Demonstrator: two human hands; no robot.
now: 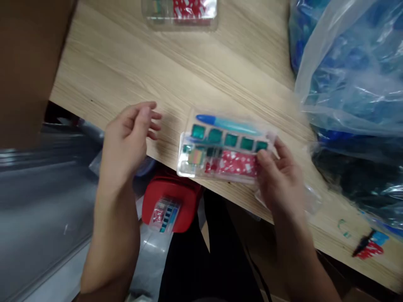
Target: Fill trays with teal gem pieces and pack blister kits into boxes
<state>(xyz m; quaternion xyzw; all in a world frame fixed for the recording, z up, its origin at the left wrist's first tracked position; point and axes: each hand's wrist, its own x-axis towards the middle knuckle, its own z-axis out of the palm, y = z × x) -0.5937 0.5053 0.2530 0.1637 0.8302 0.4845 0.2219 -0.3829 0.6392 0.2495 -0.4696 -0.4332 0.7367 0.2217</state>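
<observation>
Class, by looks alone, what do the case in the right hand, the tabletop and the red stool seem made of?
Case: probably clear, glossy plastic; coloured contents show through and an edge catches light.
Tabletop: pale wood or wood-look laminate, cannot tell which; grain lines show.
Red stool: likely smooth plastic; even colour, rounded corners.

Clear plastic case (239, 144) with blue pen (228, 123) and green squares (231, 139), at the table edge (86, 113)

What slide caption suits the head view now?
Right hand holds a clear case with teal squares; left hand loosely curled nearby.
</observation>
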